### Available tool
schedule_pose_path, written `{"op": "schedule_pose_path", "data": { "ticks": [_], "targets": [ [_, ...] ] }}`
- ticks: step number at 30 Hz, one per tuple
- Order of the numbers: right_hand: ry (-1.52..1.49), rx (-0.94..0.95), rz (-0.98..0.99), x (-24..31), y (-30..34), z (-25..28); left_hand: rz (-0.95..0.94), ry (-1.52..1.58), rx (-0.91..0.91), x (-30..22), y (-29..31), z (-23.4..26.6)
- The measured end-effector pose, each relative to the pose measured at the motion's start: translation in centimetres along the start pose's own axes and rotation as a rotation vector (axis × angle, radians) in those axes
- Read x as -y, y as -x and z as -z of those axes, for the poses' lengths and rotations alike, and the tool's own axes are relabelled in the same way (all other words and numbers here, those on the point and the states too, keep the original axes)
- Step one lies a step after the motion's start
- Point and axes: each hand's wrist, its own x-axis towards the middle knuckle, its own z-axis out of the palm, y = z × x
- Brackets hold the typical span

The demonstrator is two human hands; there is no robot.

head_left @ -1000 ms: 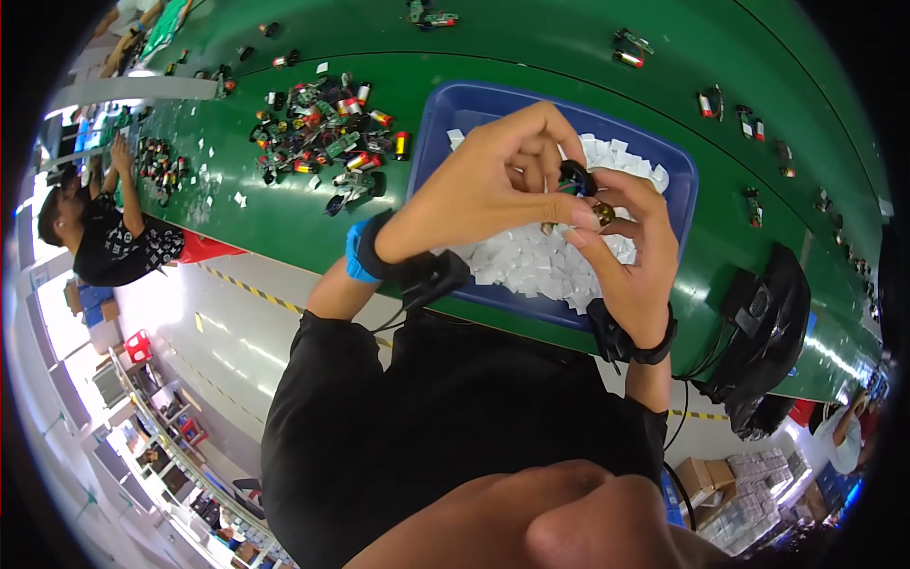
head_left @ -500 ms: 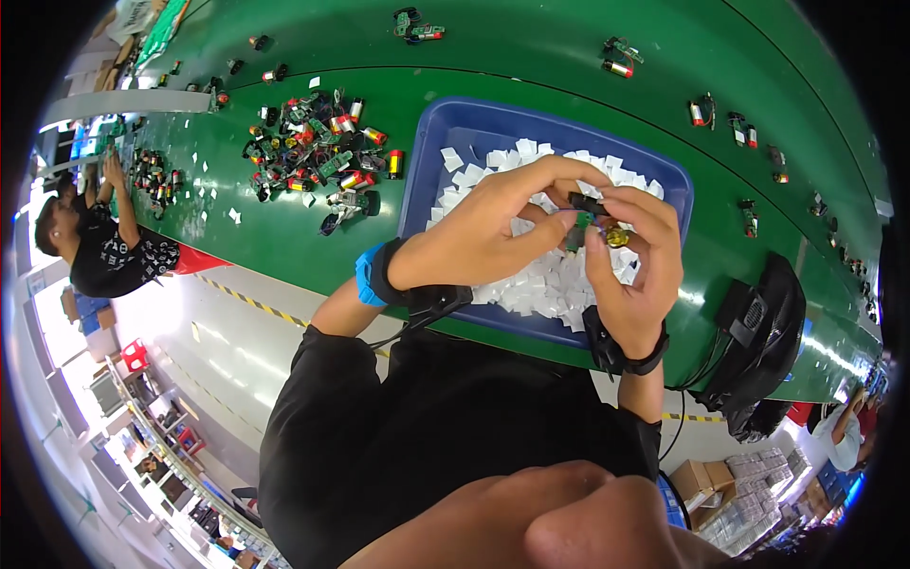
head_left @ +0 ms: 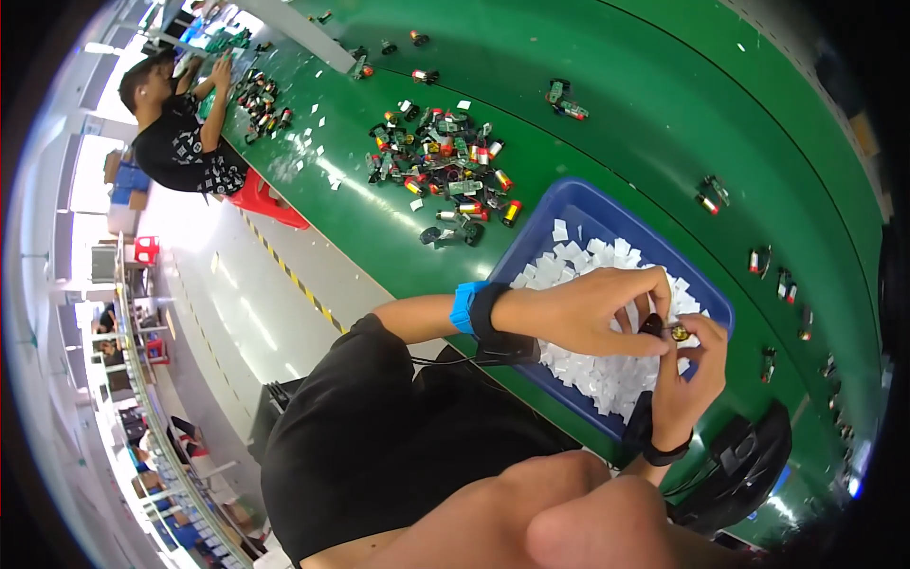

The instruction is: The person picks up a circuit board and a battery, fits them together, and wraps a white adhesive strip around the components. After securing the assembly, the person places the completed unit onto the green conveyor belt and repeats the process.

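Over the blue plastic tray, both of my hands meet around one small electronic assembly. My left hand is closed, with thumb and fingertips at the assembly's black part. From the other side my right hand pinches it beside a round yellow, brass-coloured part. My fingers hide most of the rest of it. Many small white paper-like squares fill the tray beneath my hands.
A heap of small circuit boards with batteries lies on the green table left of the tray. Single assemblies are spread along the far side. A black bag sits at right. A co-worker sits at far left.
The view has swung left, so the table appears tilted and shifted right. My hands remain together on the assembly, but its green board, visible earlier, is now hidden by my fingers.
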Motion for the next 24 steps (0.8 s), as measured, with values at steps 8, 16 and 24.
{"op": "schedule_pose_path", "data": {
  "ticks": [8,16,24],
  "targets": [
    [-0.065,0.002,-0.004,-0.2,-0.3,-0.6,-0.021,-0.355,0.048,0.6,0.3,0.7],
    [-0.163,0.081,-0.051,0.7,-0.3,1.0,-0.234,-0.438,-0.022,0.4,0.4,0.3],
    [-0.223,0.094,-0.073,-0.1,-0.4,1.0,-0.274,-0.501,-0.062,0.4,0.2,0.4]
  ]
}}
